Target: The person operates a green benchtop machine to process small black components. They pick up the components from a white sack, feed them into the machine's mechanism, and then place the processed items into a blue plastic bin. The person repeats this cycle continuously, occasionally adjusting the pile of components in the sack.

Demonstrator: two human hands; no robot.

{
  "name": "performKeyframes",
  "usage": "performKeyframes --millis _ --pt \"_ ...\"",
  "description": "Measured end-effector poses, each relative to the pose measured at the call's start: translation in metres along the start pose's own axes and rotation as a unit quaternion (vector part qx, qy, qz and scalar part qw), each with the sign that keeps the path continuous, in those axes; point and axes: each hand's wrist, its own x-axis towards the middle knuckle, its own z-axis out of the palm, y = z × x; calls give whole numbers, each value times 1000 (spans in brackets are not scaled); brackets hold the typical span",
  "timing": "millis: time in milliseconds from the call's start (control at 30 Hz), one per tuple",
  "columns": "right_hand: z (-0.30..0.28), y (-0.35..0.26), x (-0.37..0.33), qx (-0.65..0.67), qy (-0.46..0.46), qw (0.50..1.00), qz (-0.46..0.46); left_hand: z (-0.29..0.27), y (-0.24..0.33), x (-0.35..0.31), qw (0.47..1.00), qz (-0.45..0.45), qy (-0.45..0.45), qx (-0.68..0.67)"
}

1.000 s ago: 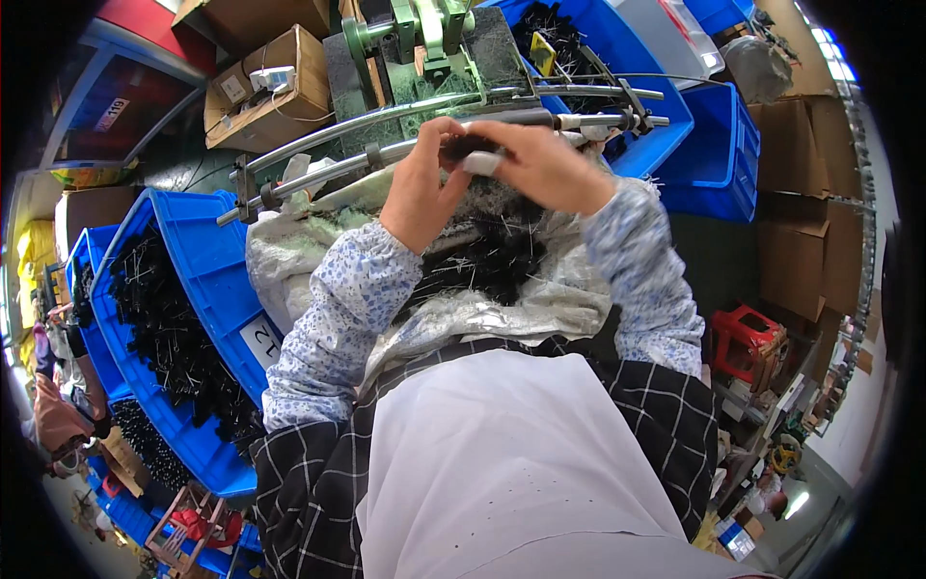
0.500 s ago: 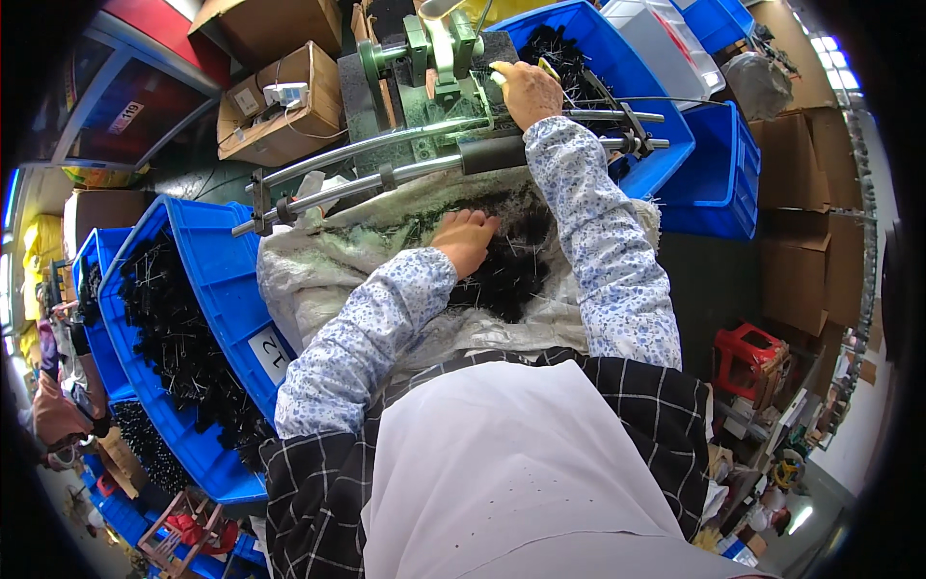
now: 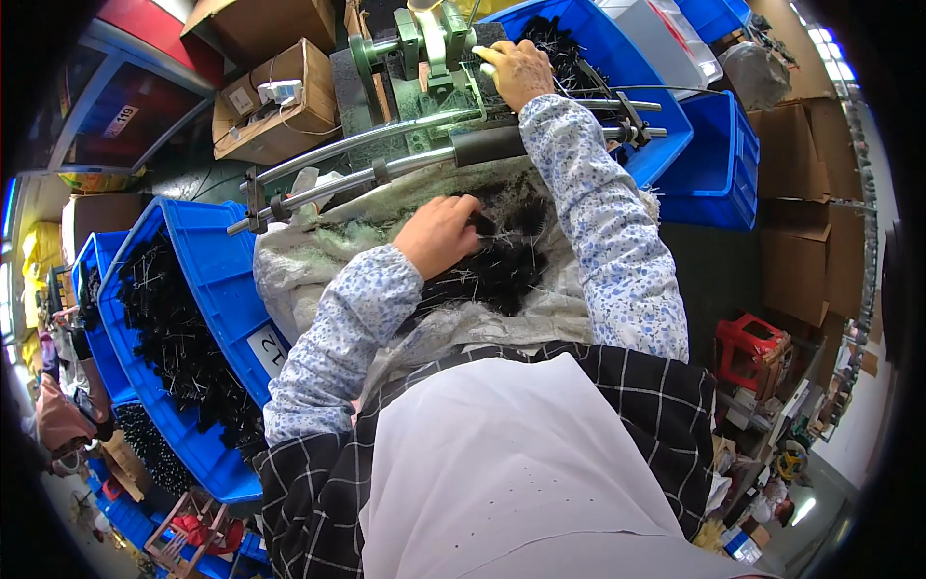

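Observation:
My left hand point(image 3: 442, 234) is curled over a pile of black bristly pieces with thin silvery wires point(image 3: 502, 270), its thumb and fingers bent toward each other. Anything between those fingertips is lost against the black pile. The pile lies on a whitish, dirt-stained woven cloth point(image 3: 318, 256) in front of my body. Farther off, my right hand point(image 3: 521, 75) is at the right side of a green metal machine point(image 3: 439, 92), fingers closed together. Something white shows at its thumb tip; what it grips is too small to make out.
Two metal rods with a black sleeve point(image 3: 487, 146) cross between the machine and the cloth. Blue bins point(image 3: 217, 280) with more black wired pieces stand at the left; another blue bin point(image 3: 666, 125) is at the right. A cardboard box point(image 3: 280, 106) sits left of the machine.
My left hand has moved slightly left and its fingers have curled more over the pile. My right hand has shifted a little left and toward the far side, still beside the machine.

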Motion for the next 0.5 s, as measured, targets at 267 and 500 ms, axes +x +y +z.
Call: performKeyframes --millis 267,500 --pt "-7 2 -21 33 23 995 93 -39 -3 -35 987 -81 92 -108" --pt "2 -59 -9 17 85 995 55 -48 7 -30 979 -109 109 -136"
